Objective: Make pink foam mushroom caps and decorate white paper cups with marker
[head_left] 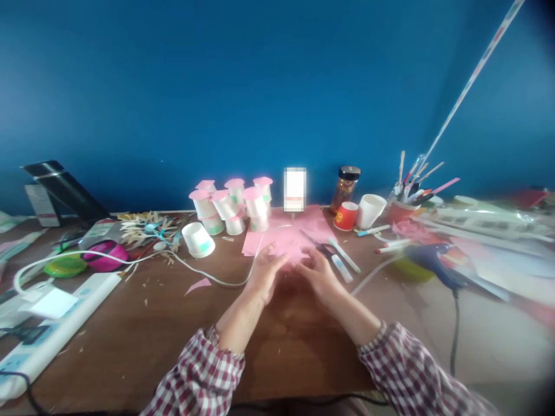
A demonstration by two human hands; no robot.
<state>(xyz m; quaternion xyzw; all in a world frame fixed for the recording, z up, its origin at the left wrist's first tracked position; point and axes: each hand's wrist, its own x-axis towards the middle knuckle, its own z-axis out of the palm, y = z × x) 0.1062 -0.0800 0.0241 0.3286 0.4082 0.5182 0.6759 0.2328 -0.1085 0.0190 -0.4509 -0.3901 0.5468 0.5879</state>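
My left hand [265, 273] and my right hand [321, 274] meet over the front of the table, fingers curled inward around a piece of pink paper [292, 253]. Both hands grip its edges, though blur hides the exact fingertips. Behind it lie larger pink paper sheets [318, 222]. Close to my right hand are dark-handled scissors [325, 249], a white tube or marker [341, 268] and a slim pen [346, 256]. Left of the sheets stand several stacked white paper cups [259, 216] with pink paper pieces on top.
One white cup [198, 240] stands apart at left, near a pink scrap [198, 285] and a white cable [217, 281]. A power strip [60, 329] lies far left. At right are a red cup [346, 215], a glass jar [344, 190], a pen holder [403, 211] and a blue glue gun [433, 260].
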